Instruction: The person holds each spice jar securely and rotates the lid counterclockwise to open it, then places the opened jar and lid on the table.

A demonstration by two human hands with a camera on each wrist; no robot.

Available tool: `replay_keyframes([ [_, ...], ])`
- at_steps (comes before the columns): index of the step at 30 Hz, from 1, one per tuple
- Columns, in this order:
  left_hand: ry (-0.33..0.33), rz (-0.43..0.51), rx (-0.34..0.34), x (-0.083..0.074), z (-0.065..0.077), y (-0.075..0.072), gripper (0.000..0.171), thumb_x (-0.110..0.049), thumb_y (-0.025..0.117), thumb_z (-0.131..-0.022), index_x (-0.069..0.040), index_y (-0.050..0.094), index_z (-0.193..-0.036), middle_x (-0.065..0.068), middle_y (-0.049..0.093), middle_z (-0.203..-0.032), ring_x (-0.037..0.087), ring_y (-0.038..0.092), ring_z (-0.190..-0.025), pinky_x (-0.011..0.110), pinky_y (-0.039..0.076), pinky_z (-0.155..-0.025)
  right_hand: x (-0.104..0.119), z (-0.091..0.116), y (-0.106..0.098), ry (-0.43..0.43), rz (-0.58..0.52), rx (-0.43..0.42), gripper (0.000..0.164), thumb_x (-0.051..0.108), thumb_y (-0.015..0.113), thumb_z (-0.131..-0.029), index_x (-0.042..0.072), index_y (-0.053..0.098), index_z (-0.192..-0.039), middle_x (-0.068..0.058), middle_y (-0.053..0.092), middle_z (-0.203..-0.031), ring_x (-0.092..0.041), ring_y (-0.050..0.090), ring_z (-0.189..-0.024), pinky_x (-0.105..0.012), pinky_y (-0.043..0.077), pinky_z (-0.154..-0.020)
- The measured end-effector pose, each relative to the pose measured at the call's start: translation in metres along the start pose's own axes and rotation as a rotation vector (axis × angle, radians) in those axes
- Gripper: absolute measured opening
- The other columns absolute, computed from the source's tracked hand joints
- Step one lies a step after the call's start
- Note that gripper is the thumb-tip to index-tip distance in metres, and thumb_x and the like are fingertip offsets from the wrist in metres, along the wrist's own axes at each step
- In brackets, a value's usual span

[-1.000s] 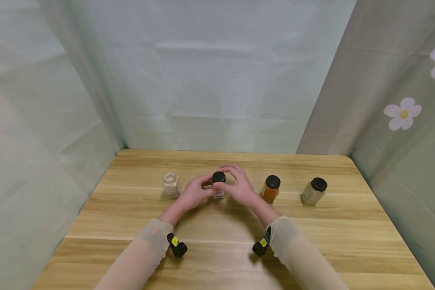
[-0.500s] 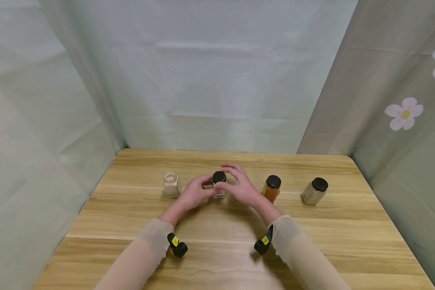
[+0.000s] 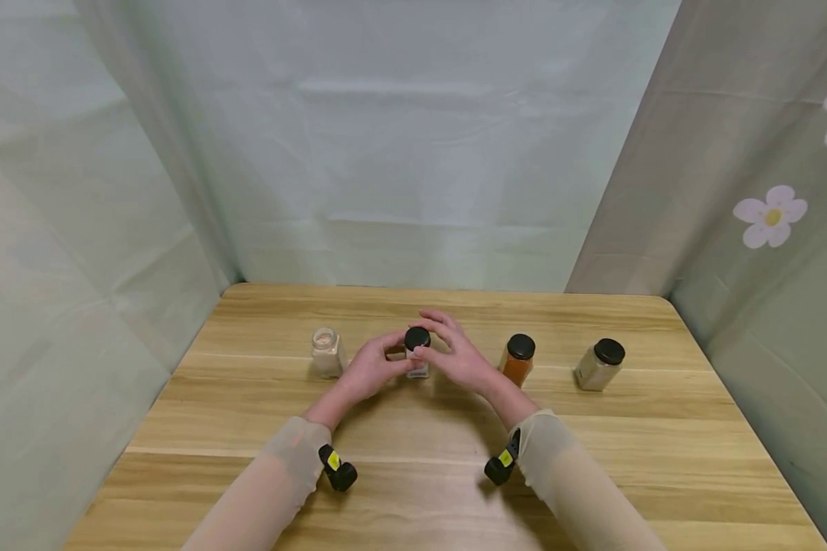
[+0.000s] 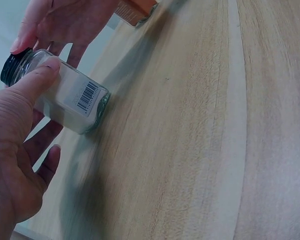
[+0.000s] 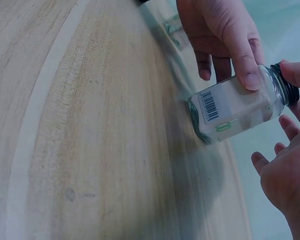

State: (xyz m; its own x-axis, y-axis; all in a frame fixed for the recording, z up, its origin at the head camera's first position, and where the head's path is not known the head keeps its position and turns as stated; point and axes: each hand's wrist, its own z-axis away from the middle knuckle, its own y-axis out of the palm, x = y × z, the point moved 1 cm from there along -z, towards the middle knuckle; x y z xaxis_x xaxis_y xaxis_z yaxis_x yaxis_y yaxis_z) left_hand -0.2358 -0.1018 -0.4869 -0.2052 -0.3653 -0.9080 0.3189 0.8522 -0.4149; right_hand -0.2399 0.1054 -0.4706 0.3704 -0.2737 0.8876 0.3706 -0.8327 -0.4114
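Note:
A clear glass spice jar (image 3: 419,370) with a barcode label and black screw lid (image 3: 416,337) stands upright on the table. My left hand (image 3: 370,370) grips its body, with the thumb across the near side in the left wrist view. The right hand (image 3: 460,363) is around the black lid, its thumb on the near edge and index finger at the far edge. In the right wrist view that hand's other fingers hang apart from the glass. Pale contents show through the jar (image 5: 235,104); its far side is partly hidden by fingers.
A lidless jar of pale powder (image 3: 328,358) stands left of the left hand. To the right are a black-lidded jar of orange spice (image 3: 516,370) and a black-lidded pale jar (image 3: 596,371). Cloth (image 3: 400,176) hangs behind the wooden table (image 3: 413,505).
The right thumb has shifted slightly to the right along the lid, and the right fingers have spread a little. The left hand and the jar stay in place.

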Motion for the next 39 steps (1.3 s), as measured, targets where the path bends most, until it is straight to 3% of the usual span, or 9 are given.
replay_keyframes([
  [7,-0.018,-0.015,-0.002,0.0000,-0.0002,0.0001,0.047,-0.035,0.081,-0.090,-0.025,0.067,-0.134,-0.006,0.067,-0.130,0.021,0.057,-0.129,0.046,0.050,-0.101,0.0000,0.0007,0.0018,0.028,-0.002,-0.017,0.048,0.028,0.069,-0.101,0.015,0.058,-0.145,-0.004,0.030,-0.163,-0.025,0.019,-0.151,-0.061,0.020,-0.117],
  [14,-0.018,-0.036,-0.009,0.0019,0.0001,-0.0004,0.051,-0.031,0.080,-0.091,-0.022,0.065,-0.139,-0.003,0.067,-0.131,0.023,0.058,-0.128,0.045,0.049,-0.102,0.0005,0.0006,0.0031,0.073,0.027,-0.065,0.066,0.033,0.077,-0.094,0.024,0.048,-0.153,-0.001,0.028,-0.164,-0.020,0.019,-0.151,-0.055,0.023,-0.119],
  [20,-0.008,-0.048,-0.019,0.0026,0.0002,0.0003,0.051,-0.028,0.081,-0.091,-0.020,0.065,-0.139,-0.001,0.067,-0.130,0.025,0.058,-0.128,0.046,0.049,-0.103,0.0017,0.0017,0.0035,0.087,0.071,-0.115,0.067,0.036,0.081,-0.090,0.033,0.049,-0.150,0.004,0.032,-0.162,-0.020,0.022,-0.150,-0.059,0.023,-0.117],
  [32,-0.003,-0.044,-0.026,0.0041,-0.0005,0.0002,0.053,-0.027,0.081,-0.091,-0.022,0.064,-0.141,0.001,0.067,-0.132,0.025,0.059,-0.127,0.045,0.049,-0.103,0.0035,-0.0015,0.0073,0.110,0.101,-0.178,0.054,0.036,0.086,-0.085,0.021,0.060,-0.130,-0.002,0.042,-0.156,-0.022,0.025,-0.148,-0.059,0.024,-0.116],
  [39,-0.015,-0.033,-0.024,0.0025,0.0000,0.0008,0.052,-0.028,0.080,-0.092,-0.024,0.064,-0.141,0.001,0.066,-0.133,0.025,0.059,-0.127,0.045,0.048,-0.103,0.0037,-0.0031,0.0088,0.117,0.087,-0.201,0.043,0.032,0.087,-0.085,0.020,0.060,-0.117,-0.004,0.046,-0.154,-0.023,0.025,-0.147,-0.059,0.023,-0.116],
])
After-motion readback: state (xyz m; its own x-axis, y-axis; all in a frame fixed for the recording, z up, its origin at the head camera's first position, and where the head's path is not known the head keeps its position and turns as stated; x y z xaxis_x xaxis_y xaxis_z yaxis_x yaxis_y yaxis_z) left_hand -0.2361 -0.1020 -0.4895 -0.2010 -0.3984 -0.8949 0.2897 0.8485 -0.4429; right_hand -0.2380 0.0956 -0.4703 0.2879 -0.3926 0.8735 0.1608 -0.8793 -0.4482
